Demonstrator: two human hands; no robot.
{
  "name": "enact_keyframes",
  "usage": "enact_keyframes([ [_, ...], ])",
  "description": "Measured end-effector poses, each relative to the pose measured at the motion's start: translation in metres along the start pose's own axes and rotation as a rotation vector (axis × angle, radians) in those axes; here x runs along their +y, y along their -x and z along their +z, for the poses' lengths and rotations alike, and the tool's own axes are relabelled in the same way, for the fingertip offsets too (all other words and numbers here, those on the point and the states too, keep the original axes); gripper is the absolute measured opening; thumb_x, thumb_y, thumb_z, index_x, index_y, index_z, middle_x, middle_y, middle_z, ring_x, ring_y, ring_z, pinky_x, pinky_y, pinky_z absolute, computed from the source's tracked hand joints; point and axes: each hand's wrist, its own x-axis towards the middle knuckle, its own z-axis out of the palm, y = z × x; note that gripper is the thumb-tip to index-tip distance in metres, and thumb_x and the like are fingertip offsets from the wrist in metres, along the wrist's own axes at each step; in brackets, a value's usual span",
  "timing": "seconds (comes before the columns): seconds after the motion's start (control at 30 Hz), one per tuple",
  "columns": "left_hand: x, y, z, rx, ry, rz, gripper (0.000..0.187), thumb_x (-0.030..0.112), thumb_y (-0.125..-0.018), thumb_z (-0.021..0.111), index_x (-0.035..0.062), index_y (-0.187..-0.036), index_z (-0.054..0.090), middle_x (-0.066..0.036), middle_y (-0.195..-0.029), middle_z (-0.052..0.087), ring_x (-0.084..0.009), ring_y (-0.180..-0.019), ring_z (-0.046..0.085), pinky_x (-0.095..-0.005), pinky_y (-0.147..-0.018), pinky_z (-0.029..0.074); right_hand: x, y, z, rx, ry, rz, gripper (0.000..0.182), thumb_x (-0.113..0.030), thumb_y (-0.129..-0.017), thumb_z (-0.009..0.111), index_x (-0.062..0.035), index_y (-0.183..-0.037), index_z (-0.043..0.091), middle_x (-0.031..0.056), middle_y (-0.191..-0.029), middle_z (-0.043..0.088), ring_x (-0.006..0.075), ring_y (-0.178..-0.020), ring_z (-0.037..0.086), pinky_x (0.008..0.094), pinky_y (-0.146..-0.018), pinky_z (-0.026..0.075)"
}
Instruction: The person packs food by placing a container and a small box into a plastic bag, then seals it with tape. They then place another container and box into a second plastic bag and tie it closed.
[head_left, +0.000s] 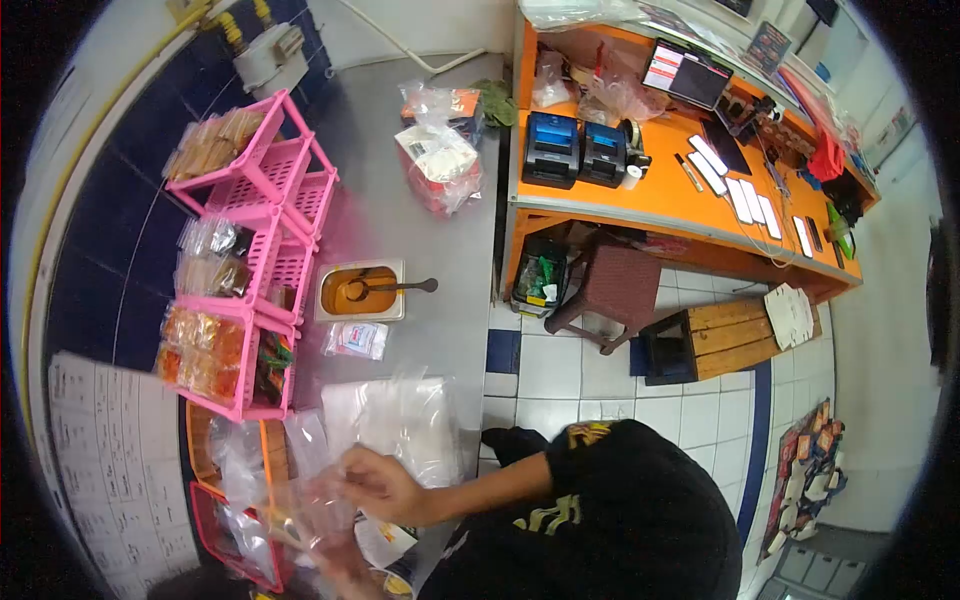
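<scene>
My right hand [385, 487] is closed, with its thumb and fingers pinched on a clear plastic bag [322, 510]. Below it in the view, my left hand [345, 565] is at the bag's lower side; its fingers are blurred and partly hidden behind the plastic. Beside my right hand lies a stack of clear bags [395, 420] on the steel counter [430, 270]. Farther up stand a small printed packet [357, 340] and a metal tray [402, 310] of orange-brown sauce, with a dark spoon [420, 286] resting in it.
A pink rack [250, 305] holding packed bags stands along the wall side, near a red basket [205, 535]. More wrapped goods [440, 165] lie at the counter's far end. Across the floor are an orange desk [650, 200], a stool [615, 285] and a wooden bench [730, 335].
</scene>
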Motion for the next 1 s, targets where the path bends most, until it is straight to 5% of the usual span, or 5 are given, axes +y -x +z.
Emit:
enact_keyframes([
  [0.13,-0.039,-0.009,0.005,0.261,0.234,0.14,0.035,0.02,-0.088,0.053,0.0084,-0.12,0.047,-0.005,-0.113,0.053,-0.0178,-0.1,0.05,-0.0286,-0.081,0.045,0.003,0.046,-0.062,-0.07,0.143,-0.2,0.018,-0.002,-0.089,0.046,-0.0029,-0.108,0.046,0.0143,-0.114,0.056,0.0169,-0.102,0.057,0.0291,-0.083,0.046],
  [0.37,-0.049,-0.027,0.089,0.48,0.059,0.27,0.03,0.013,-0.086,0.058,0.0044,-0.114,0.05,-0.004,-0.107,0.055,-0.014,-0.097,0.051,-0.0271,-0.076,0.044,-0.087,0.025,-0.161,-0.369,0.693,0.167,0.042,0.01,-0.08,0.046,-0.0006,-0.12,0.043,0.0126,-0.117,0.054,0.0198,-0.11,0.053,0.0315,-0.09,0.044],
  [0.57,-0.083,-0.081,0.196,-0.196,-0.347,0.46,0.015,-0.001,-0.079,0.063,0.0001,-0.091,0.053,-0.014,-0.083,0.059,-0.0196,-0.066,0.059,-0.0316,-0.059,0.051,-0.17,-0.115,-0.276,0.031,1.277,-0.28,0.046,0.005,-0.072,0.054,-0.0037,-0.116,0.046,0.0123,-0.119,0.05,0.0242,-0.092,0.052,0.0314,-0.074,0.043],
  [0.77,-0.088,-0.14,0.328,-0.247,-0.284,0.287,0.006,0.001,-0.077,0.064,-0.0011,-0.08,0.06,-0.012,-0.07,0.062,-0.0181,-0.062,0.059,-0.0251,-0.055,0.046,-0.17,-0.291,-0.391,-0.113,1.77,-0.468,0.041,-0.017,-0.079,0.057,-0.007,-0.117,0.047,0.0079,-0.116,0.051,0.0294,-0.109,0.042,0.0479,-0.091,0.028],
  [1.0,-0.097,-0.173,0.375,0.075,-0.363,0.293,0.007,-0.001,-0.078,0.06,-0.0043,-0.083,0.064,-0.013,-0.071,0.064,-0.0143,-0.056,0.058,-0.0236,-0.054,0.046,-0.168,-0.296,-0.428,-0.217,2.036,-0.3,0.049,-0.037,-0.082,0.054,-0.0088,-0.122,0.048,0.006,-0.121,0.051,0.0286,-0.108,0.043,0.0539,-0.09,0.024],
])
